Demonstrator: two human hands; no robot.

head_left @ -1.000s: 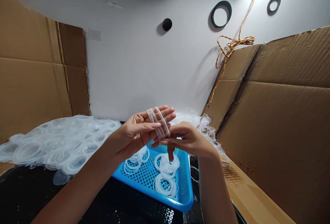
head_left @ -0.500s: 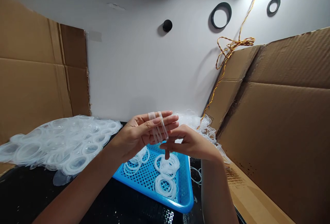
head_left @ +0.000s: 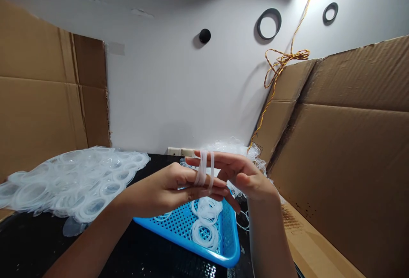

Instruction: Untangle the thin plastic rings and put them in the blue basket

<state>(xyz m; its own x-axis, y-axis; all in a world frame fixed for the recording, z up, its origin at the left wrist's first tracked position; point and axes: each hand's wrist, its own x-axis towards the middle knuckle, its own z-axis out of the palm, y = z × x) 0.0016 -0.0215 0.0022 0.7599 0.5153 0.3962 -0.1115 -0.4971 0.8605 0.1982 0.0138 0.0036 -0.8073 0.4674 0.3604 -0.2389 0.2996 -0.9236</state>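
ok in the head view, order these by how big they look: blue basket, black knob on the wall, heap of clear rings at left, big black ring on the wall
Largest to smallest:
heap of clear rings
blue basket, partly hidden
big black ring
black knob

open air before the white wall (head_left: 159,94), blue basket (head_left: 223,261) below, ring pile (head_left: 76,180) left, cardboard (head_left: 345,154) right

translucent bands (head_left: 202,166) are looking like soft, rubbery plastic; the basket (head_left: 185,244) is showing smooth, slightly shiny plastic; the tabletop (head_left: 140,250) is gleaming, dark and glossy; the cardboard sheet (head_left: 358,154) is looking matt and faintly ribbed.
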